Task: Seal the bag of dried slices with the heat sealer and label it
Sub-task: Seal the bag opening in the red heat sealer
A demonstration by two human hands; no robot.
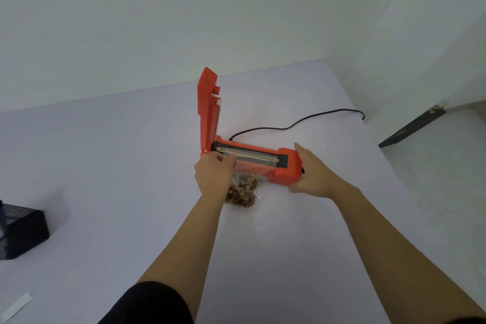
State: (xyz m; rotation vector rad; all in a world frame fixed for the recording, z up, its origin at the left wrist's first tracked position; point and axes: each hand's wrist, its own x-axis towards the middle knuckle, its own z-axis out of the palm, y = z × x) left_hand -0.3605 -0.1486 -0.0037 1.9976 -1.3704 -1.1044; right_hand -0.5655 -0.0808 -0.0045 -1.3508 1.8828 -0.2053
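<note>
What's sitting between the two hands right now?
In the head view, the heat sealer's open sealing bar and the clear bag's mouth span from left hand to right hand.

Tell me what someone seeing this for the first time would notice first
The bright orange heat sealer at the middle of the pale table stands out most, its lid swung up nearly vertical at its left end. The left hand holds the mouth of a clear bag of dried slices at the sealing strip, while the right hand rests on the sealer's right end. A black cord trails off behind it to the right.
</note>
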